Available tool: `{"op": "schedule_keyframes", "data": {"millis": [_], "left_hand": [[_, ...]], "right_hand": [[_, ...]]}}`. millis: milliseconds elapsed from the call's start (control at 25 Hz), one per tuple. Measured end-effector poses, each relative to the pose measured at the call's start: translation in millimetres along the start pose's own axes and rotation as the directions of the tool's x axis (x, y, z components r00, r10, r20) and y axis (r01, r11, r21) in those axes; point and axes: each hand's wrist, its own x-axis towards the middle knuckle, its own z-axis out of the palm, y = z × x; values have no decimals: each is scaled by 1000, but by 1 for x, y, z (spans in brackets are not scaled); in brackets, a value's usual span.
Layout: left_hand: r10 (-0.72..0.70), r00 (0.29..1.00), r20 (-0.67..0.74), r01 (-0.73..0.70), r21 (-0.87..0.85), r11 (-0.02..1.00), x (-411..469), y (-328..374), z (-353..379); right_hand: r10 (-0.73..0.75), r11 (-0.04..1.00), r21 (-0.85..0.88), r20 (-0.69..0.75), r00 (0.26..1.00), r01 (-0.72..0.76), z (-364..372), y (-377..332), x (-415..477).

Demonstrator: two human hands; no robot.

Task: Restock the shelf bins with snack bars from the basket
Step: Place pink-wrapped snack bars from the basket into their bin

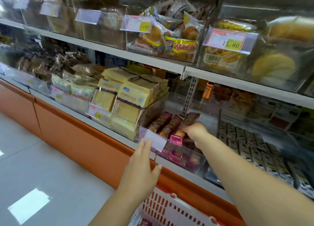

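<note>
Snack bar (191, 118), pinched in right hand (195, 131) — over bin (185, 155) (clear)

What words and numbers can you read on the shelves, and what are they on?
"1" and "80", the digit between them smeared: price tag, upper right.
"达利园派", as far as it can be read: yellow wrapper, upper middle.
Too blurred to read: the other price tags, the cream packets, the snack bars.
No print shows on the white label.
</note>
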Motion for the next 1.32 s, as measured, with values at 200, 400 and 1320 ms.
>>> {"op": "schedule_keyframes", "data": {"millis": [200,400,1320], "left_hand": [[-25,1000,17,25,-2,1000,13,-11,6],[-53,997,53,51,36,998,19,-14,9],[-570,673,471,-45,796,604,-156,-104,132]], "right_hand": [[61,988,-146,136,989,-41,18,13,7],[47,981,-192,180,983,-12,12,13,5],[444,883,-109,514,734,-457,75,319,-198]]}}
